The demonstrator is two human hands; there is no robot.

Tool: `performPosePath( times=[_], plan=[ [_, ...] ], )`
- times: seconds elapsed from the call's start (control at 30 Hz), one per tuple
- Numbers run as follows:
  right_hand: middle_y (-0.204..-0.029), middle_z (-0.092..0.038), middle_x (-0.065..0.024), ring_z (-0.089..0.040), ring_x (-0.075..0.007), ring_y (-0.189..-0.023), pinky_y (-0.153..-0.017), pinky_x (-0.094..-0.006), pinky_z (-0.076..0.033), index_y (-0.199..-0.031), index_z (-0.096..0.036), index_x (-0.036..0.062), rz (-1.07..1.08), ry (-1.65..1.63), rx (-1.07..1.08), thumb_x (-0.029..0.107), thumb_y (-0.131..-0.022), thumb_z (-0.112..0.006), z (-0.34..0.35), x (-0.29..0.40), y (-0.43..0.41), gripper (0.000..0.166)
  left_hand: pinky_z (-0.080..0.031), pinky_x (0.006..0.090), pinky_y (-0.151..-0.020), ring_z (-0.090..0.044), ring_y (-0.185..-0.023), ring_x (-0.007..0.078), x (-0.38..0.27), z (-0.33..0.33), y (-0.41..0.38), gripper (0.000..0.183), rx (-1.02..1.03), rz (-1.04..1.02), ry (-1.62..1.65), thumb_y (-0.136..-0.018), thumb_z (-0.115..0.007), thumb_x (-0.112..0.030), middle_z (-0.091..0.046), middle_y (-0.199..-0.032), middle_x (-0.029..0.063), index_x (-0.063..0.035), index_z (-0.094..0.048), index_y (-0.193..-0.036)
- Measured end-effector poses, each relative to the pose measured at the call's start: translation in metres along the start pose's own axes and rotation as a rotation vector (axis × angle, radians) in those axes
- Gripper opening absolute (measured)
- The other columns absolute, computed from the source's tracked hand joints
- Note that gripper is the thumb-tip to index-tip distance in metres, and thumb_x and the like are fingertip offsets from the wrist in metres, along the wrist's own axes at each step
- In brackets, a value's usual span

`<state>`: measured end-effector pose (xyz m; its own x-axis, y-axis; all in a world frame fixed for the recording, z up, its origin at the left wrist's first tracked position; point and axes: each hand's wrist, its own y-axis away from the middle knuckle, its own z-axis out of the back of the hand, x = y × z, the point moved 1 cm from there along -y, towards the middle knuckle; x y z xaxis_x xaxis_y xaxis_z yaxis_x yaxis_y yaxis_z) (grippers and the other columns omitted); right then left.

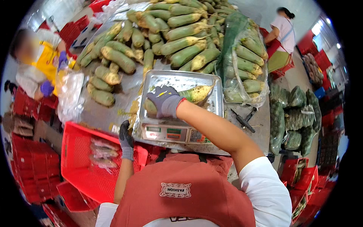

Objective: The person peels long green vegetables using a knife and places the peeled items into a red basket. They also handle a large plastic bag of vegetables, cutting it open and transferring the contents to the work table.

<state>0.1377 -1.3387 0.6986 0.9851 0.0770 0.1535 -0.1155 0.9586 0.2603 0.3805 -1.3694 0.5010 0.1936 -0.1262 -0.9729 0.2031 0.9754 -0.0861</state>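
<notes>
My right hand (pixel 164 99), in a grey work glove, lies over a green radish (pixel 200 93) on the steel pan (pixel 181 76) of a digital weighing scale. The radish's pale, tapered root end points right, and my hand hides its middle. Below the pan is the scale's display and keypad panel (pixel 173 133). My left hand (pixel 126 139), in a grey and black glove, is at the table's front edge beside the rim of a red plastic crate (pixel 76 153). Whether it grips anything cannot be seen. Inside the crate lie several plastic-wrapped bundles (pixel 103 153).
Many green radishes (pixel 181 31) are heaped across the metal table (pixel 124 96). A bag of radishes (pixel 249 65) stands right of the scale, near black-handled tools (pixel 244 120). Filled bags (pixel 297 122) lie farther right. A person (pixel 42 62) with purple gloves stands left; another (pixel 280 37) is behind right.
</notes>
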Motion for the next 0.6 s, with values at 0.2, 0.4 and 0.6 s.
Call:
performPosePath(
  times=[0.2,0.4,0.6],
  plan=[
    [-0.109,-0.051,-0.0204,-0.048,-0.036,-0.103,-0.088,-0.0393,-0.039,-0.124,-0.042,0.0104,0.087,-0.131,-0.291,0.037,-0.062,-0.068,-0.024,-0.023,0.023,0.072,-0.039,0.0352,-0.088,-0.052,-0.098,0.0286,0.004,0.037,0.046,0.029,-0.075,-0.287,-0.446,-0.09,-0.039,-0.021,-0.056,-0.105,0.0155,-0.0012,-0.055,-0.104],
    [-0.109,-0.052,-0.0153,-0.048,-0.0293,-0.103,-0.089,-0.0355,-0.038,-0.112,-0.052,0.0057,-0.204,-0.242,-0.551,0.023,-0.075,-0.064,-0.041,-0.087,0.157,0.043,-0.042,0.0351,-0.085,-0.054,-0.095,0.0289,0.011,0.058,0.07,0.025,-0.153,-0.248,-0.345,-0.089,-0.044,-0.017,-0.058,-0.102,0.0149,-0.002,-0.056,-0.104],
    [-0.102,-0.057,-0.0092,-0.053,-0.0168,-0.092,-0.082,-0.0272,-0.041,-0.108,-0.053,0.0,-0.645,-0.766,-0.688,0.017,-0.079,-0.062,-0.087,-0.109,0.266,0.034,-0.042,0.0338,-0.085,-0.054,-0.095,0.0273,0.021,0.061,0.07,0.023,-0.155,-0.194,-0.183,-0.087,-0.047,-0.016,-0.058,-0.103,0.0143,-0.0036,-0.056,-0.105]
  ],
)
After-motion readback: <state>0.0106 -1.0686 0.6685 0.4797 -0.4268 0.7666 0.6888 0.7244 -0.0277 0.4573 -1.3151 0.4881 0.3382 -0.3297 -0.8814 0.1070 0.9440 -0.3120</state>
